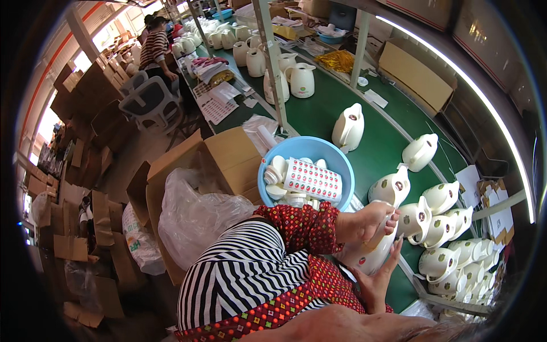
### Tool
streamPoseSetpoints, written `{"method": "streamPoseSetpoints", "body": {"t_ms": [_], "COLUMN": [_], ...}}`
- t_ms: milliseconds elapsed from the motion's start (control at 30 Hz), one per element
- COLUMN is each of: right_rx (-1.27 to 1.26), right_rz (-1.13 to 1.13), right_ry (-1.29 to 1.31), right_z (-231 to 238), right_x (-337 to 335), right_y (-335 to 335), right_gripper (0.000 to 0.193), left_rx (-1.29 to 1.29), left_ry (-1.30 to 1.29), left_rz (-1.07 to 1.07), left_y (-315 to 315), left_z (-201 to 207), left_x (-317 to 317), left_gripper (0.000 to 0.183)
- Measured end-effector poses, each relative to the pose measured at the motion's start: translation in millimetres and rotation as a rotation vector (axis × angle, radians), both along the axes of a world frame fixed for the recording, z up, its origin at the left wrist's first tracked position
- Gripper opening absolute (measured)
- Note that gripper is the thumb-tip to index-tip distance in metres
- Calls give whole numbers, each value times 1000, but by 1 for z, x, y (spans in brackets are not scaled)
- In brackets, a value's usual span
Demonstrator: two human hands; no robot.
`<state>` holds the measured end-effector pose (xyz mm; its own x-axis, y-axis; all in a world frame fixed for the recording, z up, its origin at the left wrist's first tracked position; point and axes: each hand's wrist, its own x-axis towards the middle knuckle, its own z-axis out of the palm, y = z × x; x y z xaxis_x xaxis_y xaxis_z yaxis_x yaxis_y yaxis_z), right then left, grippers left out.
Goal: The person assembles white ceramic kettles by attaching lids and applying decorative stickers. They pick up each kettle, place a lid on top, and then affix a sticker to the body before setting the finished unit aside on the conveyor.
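A white jug with a small red mark low on its side is tilted close to my body, at the table's near edge. My left hand is closed over its upper part, fingers curled, hiding the rim. Lower on the right, my right hand cups the jug's side, thumb and fingers spread around it. Just left of the jug stands a light blue basin. White round parts fill it, and a sheet of small red stickers lies on top of them.
More white jugs crowd the green table on the right, and others stand farther back. A metal post rises at the table's edge. To the left is an opened cardboard box with clear plastic. A person stands far off.
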<state>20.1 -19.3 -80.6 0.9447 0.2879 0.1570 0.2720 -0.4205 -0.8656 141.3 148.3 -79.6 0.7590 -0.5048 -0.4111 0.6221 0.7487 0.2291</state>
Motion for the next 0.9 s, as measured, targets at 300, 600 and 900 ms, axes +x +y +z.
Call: {"method": "streamPoseSetpoints", "body": {"t_ms": [300, 600, 900], "right_rx": [18, 59, 162], "right_rz": [-248, -272, -434], "right_ry": [97, 217, 247], "right_z": [0, 7, -17], "right_x": [0, -14, -5], "right_y": [-53, -70, -92], "right_gripper": [114, 108, 98], "left_rx": [726, 788, 1933], "left_ry": [-405, -638, -52], "left_rz": [129, 287, 522], "left_y": [13, 65, 20], "left_z": [-48, -171, -168], "left_x": [96, 218, 218], "left_gripper": [27, 33, 56]}}
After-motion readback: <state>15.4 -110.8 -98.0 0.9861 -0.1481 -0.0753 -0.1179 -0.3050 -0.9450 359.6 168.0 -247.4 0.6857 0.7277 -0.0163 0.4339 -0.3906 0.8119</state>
